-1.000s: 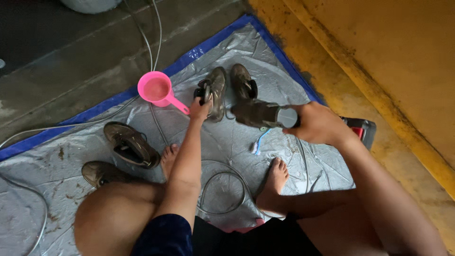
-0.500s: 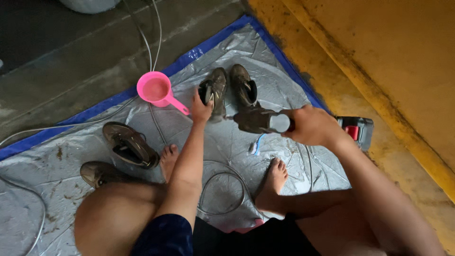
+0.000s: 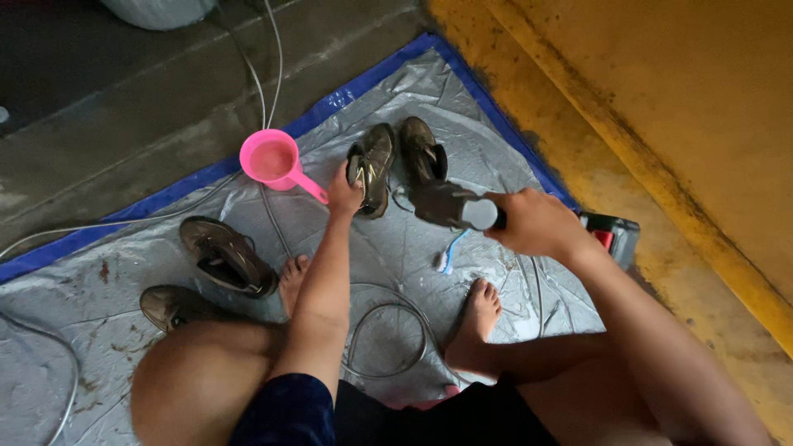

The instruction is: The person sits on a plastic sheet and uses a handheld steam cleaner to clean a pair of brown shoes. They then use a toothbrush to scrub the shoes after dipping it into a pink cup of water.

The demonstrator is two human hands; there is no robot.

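Shoes dominate a grey tarp (image 3: 149,272) where a person sits barefoot. The left hand (image 3: 344,196) is closed on the near end of a muddy shoe (image 3: 373,168), whose long axis runs away from the body; a pink scoop (image 3: 273,160) lies just left of that shoe. The right hand (image 3: 535,223), to the shoe's right, is wrapped around a dark nozzle-like tool (image 3: 450,206) pointing left toward the second shoe (image 3: 421,149). A blue toothbrush (image 3: 448,252) lies nearer the body.

A home yard or porch: concrete floor (image 3: 124,107), tarp (image 3: 462,107), muddy shoes (image 3: 227,256).
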